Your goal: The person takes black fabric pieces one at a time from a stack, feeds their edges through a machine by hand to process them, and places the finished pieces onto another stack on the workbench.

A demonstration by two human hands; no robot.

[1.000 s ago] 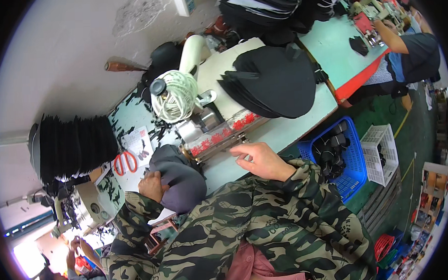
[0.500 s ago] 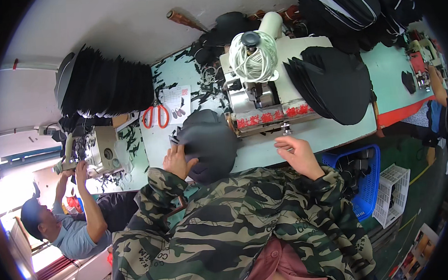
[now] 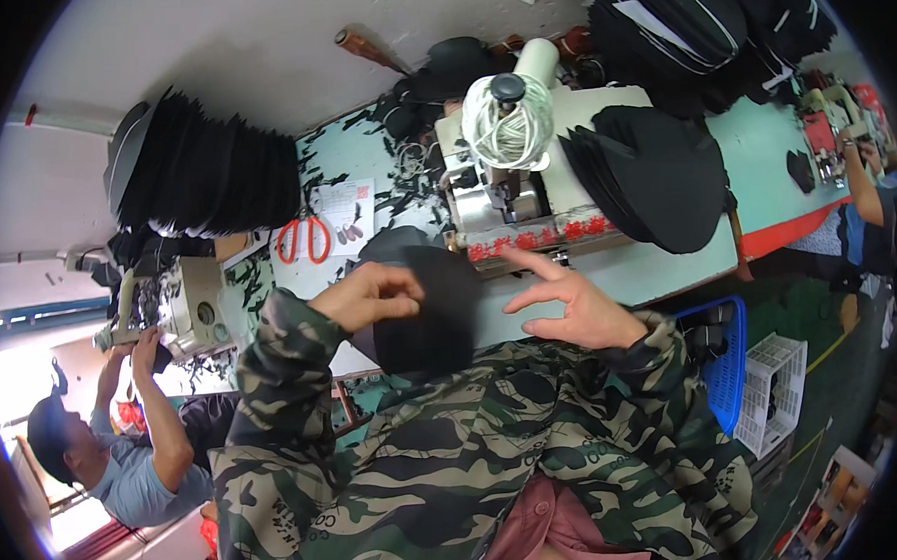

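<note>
In front of me, a flat black piece with a rounded outline (image 3: 442, 315) is blurred by motion over the near edge of the table. My left hand (image 3: 367, 296) is at its left side, thumb and fingers closed together, apparently pinching it; the exact contact is hard to see. Under and behind it lies another dark piece (image 3: 392, 244). To the right, my right hand (image 3: 582, 304) is held up with fingers spread and nothing in it. Just beyond that hand is the front of a sewing machine (image 3: 510, 202), with a coil of white cord (image 3: 510, 127) on top.
A fanned stack of black pieces (image 3: 659, 176) rests on the machine's right. Orange-handled scissors (image 3: 304, 240) lie on a printed sheet (image 3: 350, 209), among black scraps. A tall black stack (image 3: 209, 175) stands at left. A blue basket (image 3: 733, 368) is lower right. A co-worker (image 3: 125, 444) works at left.
My left hand has lifted and moved right, its fingers closing at the black piece, which has shifted. My right hand has come left and opened its fingers wide.
</note>
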